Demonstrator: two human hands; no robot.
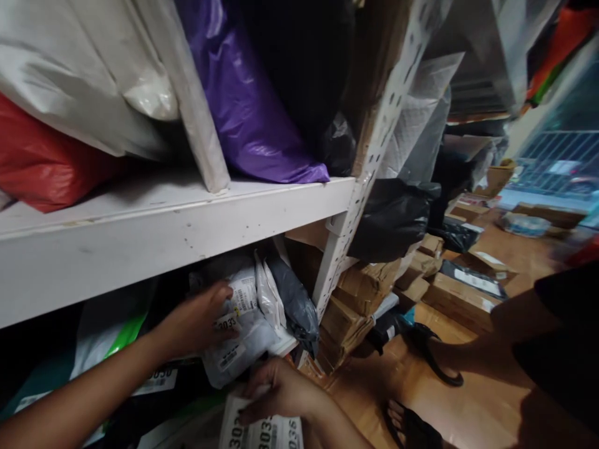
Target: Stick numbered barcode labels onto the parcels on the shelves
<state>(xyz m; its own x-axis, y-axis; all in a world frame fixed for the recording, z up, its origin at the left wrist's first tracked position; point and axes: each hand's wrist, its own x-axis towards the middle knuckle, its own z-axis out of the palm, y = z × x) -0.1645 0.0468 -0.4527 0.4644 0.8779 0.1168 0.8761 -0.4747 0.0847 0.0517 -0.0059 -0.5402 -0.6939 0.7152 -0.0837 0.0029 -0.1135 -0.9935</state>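
My left hand (199, 319) reaches into the lower shelf with its fingers apart, over a grey plastic parcel (253, 340). A white sticker (228, 323) printed 3033 shows between those fingers; whether they touch it I cannot tell. Another barcode label (231, 355) lies lower on the same parcel. Below, my right hand (285, 386) is closed on a sheet of number labels (266, 433), with its thumb across the front. White parcels (271, 293) and a dark grey parcel (294, 299) stand upright just to the right.
A white shelf beam (178, 234) runs above my hands, with a purple bag (253, 106) and a red bag (51, 156) on that shelf. A perforated post (360, 206) stands right. Beyond are cardboard boxes (461, 302) and a person's sandalled foot (407, 424) on the floor.
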